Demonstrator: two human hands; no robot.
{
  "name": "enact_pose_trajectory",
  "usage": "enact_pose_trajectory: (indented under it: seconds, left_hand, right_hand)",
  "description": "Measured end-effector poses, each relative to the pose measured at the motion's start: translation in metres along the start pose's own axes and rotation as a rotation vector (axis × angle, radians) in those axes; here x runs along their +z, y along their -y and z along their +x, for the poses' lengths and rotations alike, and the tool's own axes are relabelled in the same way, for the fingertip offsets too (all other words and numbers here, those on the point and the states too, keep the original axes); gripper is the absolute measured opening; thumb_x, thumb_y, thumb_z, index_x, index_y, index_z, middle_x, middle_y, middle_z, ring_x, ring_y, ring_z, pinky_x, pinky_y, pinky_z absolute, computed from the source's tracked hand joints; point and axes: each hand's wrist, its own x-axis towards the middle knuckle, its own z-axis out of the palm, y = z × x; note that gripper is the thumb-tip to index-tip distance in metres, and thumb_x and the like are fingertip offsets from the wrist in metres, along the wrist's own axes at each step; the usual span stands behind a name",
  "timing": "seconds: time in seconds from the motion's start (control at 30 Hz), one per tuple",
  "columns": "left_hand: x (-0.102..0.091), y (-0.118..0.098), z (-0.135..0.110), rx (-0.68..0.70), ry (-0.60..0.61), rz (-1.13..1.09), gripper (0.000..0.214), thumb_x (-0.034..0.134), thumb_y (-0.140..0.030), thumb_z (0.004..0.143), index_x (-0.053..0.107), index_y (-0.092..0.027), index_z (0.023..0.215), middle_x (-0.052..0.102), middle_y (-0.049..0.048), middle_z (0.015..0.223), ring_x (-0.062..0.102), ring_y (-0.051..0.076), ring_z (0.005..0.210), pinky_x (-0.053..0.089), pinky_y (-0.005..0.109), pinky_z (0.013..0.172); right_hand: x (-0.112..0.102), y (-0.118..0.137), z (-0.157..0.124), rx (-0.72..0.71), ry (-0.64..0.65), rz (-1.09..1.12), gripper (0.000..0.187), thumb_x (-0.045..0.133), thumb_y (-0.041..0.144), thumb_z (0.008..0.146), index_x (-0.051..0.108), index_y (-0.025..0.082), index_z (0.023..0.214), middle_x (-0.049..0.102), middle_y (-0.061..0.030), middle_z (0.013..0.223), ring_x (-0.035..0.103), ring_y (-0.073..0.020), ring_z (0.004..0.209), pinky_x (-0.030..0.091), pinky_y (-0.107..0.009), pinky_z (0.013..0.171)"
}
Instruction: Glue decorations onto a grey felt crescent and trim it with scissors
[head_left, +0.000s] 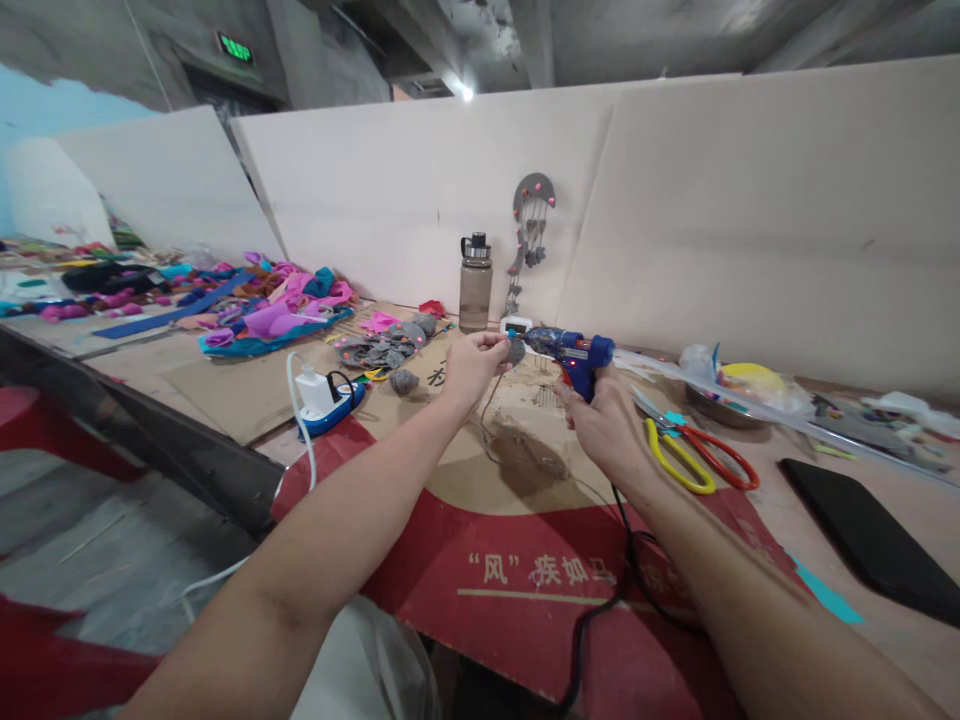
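Observation:
A blue hot glue gun (pixel 568 350) is gripped in my right hand (pixel 611 420), its nozzle pointing left. From its back a long clear glue stick (pixel 697 382) sticks out to the right. My left hand (pixel 474 370) pinches a small grey felt piece (pixel 515 351) right at the nozzle. A thin grey cord (pixel 484 430) hangs below that piece onto the cardboard. Whether the nozzle touches the felt I cannot tell. Left of my left hand lie a grey felt ball (pixel 403 381) and a pile of grey felt pieces (pixel 382 345).
Scissors (pixel 697 455) with yellow and red handles and a black phone (pixel 862 530) lie at right. A water bottle (pixel 475 285) stands before the white board (pixel 360 200), where a grey felt hanging (pixel 534 190) is fixed. A power strip (pixel 330 408) and colourful fabric (pixel 277 305) are at left.

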Motion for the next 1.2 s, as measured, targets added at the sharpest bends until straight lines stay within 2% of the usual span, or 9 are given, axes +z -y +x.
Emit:
enact_pose_trajectory:
  seconds: [0.17, 0.47, 0.67, 0.8, 0.9, 0.97, 1.07, 1.13, 1.2]
  left_hand:
    - [0.001, 0.000, 0.000, -0.003, -0.003, -0.001, 0.001, 0.070, -0.013, 0.072, 0.069, -0.012, 0.072, 0.066, 0.0005, 0.073, 0.059, 0.007, 0.064, 0.058, 0.024, 0.068]
    - [0.002, -0.002, -0.001, -0.022, -0.010, -0.008, 0.001, 0.069, -0.011, 0.072, 0.068, -0.012, 0.072, 0.066, 0.0003, 0.072, 0.060, 0.008, 0.063, 0.058, 0.024, 0.068]
    - [0.002, -0.003, -0.002, -0.027, -0.024, -0.016, 0.004, 0.071, -0.013, 0.071, 0.068, -0.012, 0.072, 0.067, 0.0010, 0.072, 0.062, 0.009, 0.064, 0.059, 0.028, 0.072]
    - [0.001, -0.004, -0.003, -0.029, -0.016, -0.018, 0.009, 0.074, -0.016, 0.071, 0.067, -0.011, 0.073, 0.068, 0.0016, 0.073, 0.063, 0.010, 0.065, 0.060, 0.029, 0.074]
    - [0.001, -0.004, -0.004, -0.027, 0.003, -0.022, 0.008, 0.073, -0.016, 0.073, 0.067, -0.012, 0.075, 0.068, 0.0021, 0.075, 0.065, 0.010, 0.068, 0.061, 0.030, 0.076]
    - [0.002, -0.004, -0.005, -0.030, 0.009, -0.029, 0.007, 0.072, -0.016, 0.075, 0.067, -0.012, 0.077, 0.068, 0.0024, 0.076, 0.065, 0.010, 0.069, 0.061, 0.031, 0.078]
    - [0.005, -0.003, -0.007, -0.046, 0.036, -0.047, 0.007, 0.072, -0.016, 0.076, 0.067, -0.011, 0.079, 0.069, 0.0031, 0.077, 0.066, 0.010, 0.071, 0.061, 0.031, 0.078]
    - [0.008, -0.002, -0.009, -0.048, 0.066, -0.057, 0.007, 0.072, -0.015, 0.075, 0.068, -0.011, 0.079, 0.070, 0.0033, 0.078, 0.066, 0.011, 0.072, 0.061, 0.030, 0.077]
    - [0.011, -0.001, -0.013, -0.034, 0.097, -0.042, 0.008, 0.072, -0.016, 0.074, 0.069, -0.012, 0.080, 0.070, 0.0032, 0.078, 0.066, 0.011, 0.072, 0.060, 0.029, 0.075]
  right_hand:
    - [-0.001, 0.006, -0.001, 0.019, 0.020, -0.025, 0.026, 0.053, 0.042, 0.083, 0.057, 0.020, 0.097, 0.059, -0.0020, 0.062, 0.057, -0.0221, 0.062, 0.044, -0.034, 0.065]
    - [-0.002, 0.008, -0.002, 0.034, 0.031, -0.031, 0.033, 0.053, 0.041, 0.084, 0.056, 0.018, 0.108, 0.061, -0.0027, 0.066, 0.057, -0.0212, 0.062, 0.043, -0.033, 0.064]
    - [-0.001, 0.005, -0.002, 0.023, -0.011, -0.016, 0.029, 0.055, 0.041, 0.084, 0.056, 0.020, 0.103, 0.060, -0.0015, 0.065, 0.056, -0.0209, 0.061, 0.044, -0.034, 0.063]
    - [0.004, -0.006, 0.003, 0.080, -0.039, 0.167, 0.027, 0.060, 0.040, 0.080, 0.052, 0.022, 0.099, 0.059, 0.0014, 0.067, 0.052, -0.0158, 0.054, 0.043, -0.030, 0.053]
    - [0.008, -0.018, 0.009, 0.200, -0.015, 0.421, 0.029, 0.062, 0.037, 0.078, 0.047, 0.023, 0.098, 0.063, 0.0022, 0.074, 0.048, -0.0109, 0.047, 0.043, -0.026, 0.044]
    - [0.010, -0.027, 0.015, 0.296, 0.025, 0.503, 0.025, 0.061, 0.033, 0.078, 0.046, 0.023, 0.096, 0.067, -0.0008, 0.081, 0.049, -0.0093, 0.046, 0.046, -0.025, 0.044]
    - [0.010, -0.044, 0.022, 0.385, 0.113, 0.411, 0.012, 0.056, 0.028, 0.080, 0.049, 0.021, 0.087, 0.069, -0.0062, 0.083, 0.055, -0.0105, 0.050, 0.055, -0.031, 0.052]
    - [0.008, -0.055, 0.026, 0.378, 0.147, 0.308, 0.008, 0.055, 0.027, 0.082, 0.050, 0.020, 0.079, 0.067, -0.0070, 0.074, 0.059, -0.0139, 0.052, 0.057, -0.035, 0.054]
    - [0.005, -0.067, 0.028, 0.336, 0.145, 0.220, 0.012, 0.057, 0.027, 0.080, 0.050, 0.021, 0.072, 0.062, -0.0051, 0.063, 0.060, -0.0180, 0.054, 0.055, -0.038, 0.054]
